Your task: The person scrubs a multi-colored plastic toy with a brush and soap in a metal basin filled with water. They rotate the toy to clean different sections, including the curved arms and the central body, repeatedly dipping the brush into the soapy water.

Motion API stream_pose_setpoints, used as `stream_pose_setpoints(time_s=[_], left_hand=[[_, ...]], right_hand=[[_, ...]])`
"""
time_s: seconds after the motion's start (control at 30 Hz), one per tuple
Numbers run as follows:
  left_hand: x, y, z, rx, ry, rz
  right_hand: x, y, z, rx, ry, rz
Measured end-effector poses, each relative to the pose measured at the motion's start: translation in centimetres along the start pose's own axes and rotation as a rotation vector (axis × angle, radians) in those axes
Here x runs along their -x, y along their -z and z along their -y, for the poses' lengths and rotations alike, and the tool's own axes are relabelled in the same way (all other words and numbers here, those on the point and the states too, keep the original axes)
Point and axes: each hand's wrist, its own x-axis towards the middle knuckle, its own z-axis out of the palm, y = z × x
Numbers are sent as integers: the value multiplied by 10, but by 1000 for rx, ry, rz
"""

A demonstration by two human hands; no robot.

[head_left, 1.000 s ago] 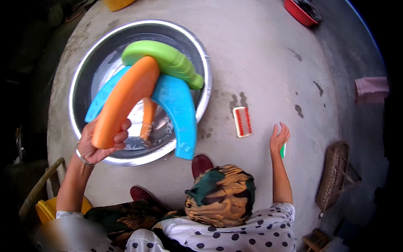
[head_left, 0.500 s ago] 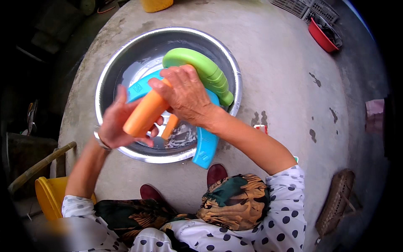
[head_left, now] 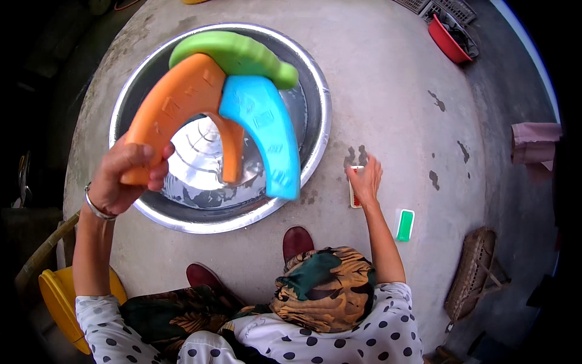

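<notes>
My left hand (head_left: pixel 128 165) grips the lower end of a thick orange curved plastic piece (head_left: pixel 176 97), fingers wrapped round it, holding it raised over the metal basin (head_left: pixel 220 225). A blue curved piece (head_left: pixel 265 124) and a green ridged curved piece (head_left: pixel 236 56) touch it at the top; how they join cannot be made out. A second orange curved part (head_left: pixel 231 151) extends down behind. Off to the basin's right, my right hand (head_left: pixel 367 180) is over a small white-rimmed red object (head_left: pixel 354 198) on the ground, its thumb and fingers apart around the upper end.
Shallow water (head_left: pixel 203 195) lies in the basin. A green, white-rimmed rectangular object (head_left: pixel 405 225) is on the concrete ground at right. A yellow bucket (head_left: pixel 60 303) stands lower left, a woven basket (head_left: pixel 470 276) lower right, and a red basin (head_left: pixel 447 42) with dark contents upper right.
My right hand has let go of the orange piece and moved right and down to the red object. My left hand now holds the orange piece alone, and the coloured pieces have turned and risen.
</notes>
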Motion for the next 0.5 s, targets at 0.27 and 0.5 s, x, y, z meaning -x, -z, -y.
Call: stream_pose_setpoints(time_s=[0.27,0.5], left_hand=[[-1,40,30,448,62,-56],[2,53,48,626,70,64]], right_hand=[[27,-28,-40,277,-451,335],[17,-30,-37,314,-349,319]])
